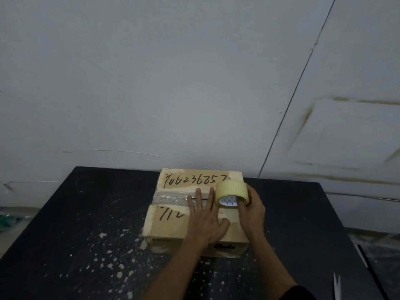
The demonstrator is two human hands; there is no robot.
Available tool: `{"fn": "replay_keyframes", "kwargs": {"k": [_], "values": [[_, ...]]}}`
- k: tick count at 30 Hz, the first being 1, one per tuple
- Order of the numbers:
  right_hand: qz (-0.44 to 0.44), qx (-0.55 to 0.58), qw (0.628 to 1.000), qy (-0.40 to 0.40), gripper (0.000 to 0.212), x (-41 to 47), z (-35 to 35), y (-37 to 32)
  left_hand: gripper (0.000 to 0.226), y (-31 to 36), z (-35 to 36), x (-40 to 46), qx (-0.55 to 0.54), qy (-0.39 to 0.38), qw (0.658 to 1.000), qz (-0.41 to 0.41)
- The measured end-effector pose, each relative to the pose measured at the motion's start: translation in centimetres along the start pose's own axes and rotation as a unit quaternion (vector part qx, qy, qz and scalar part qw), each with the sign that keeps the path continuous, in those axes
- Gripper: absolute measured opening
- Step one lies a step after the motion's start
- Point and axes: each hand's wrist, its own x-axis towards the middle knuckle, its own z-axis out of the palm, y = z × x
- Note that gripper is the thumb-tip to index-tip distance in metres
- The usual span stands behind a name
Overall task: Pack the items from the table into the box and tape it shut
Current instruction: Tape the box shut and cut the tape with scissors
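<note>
Against a pale wall, the speckled black tabletop bears the closed box, left hand spread flat pinning its flaps while right hand grips the tape roll over the seam.

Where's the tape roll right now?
In the head view, the tape roll is held by the right hand on the box top's right end, beside the left hand.
</note>
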Motion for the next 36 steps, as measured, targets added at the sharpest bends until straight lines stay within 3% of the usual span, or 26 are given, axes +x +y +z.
{"fn": "replay_keyframes", "kwargs": {"k": [3, 8, 19, 30, 36], "values": [[0.001, -0.013, 1.0, -0.005, 0.044, 0.0, -0.3, 0.3, 0.084, 0.5, 0.3, 0.2, 0.002, 0.009, 1.0, -0.006], [0.071, 0.066, 0.993, 0.061, 0.042, 1.0, -0.6, -0.1, 0.084, 0.2, 0.9, 0.3, -0.011, 0.003, 1.0, -0.008], [0.022, 0.019, 0.999, -0.014, 0.044, 0.9, -1.2, 0.0, 0.082, 1.8, 0.0, 0.7, -0.014, 0.004, 1.0, 0.005], [0.145, 0.167, 0.972, 0.081, 0.038, 1.1, -0.2, 1.4, 0.084, 1.6, 0.8, 0.9, -0.033, 0.012, 0.999, 0.023], [0.119, 0.143, 0.982, 0.036, 0.036, 1.1, -0.9, 1.3, 0.086, 1.7, 0.3, 1.0, -0.031, -0.005, 0.999, 0.013]]}}
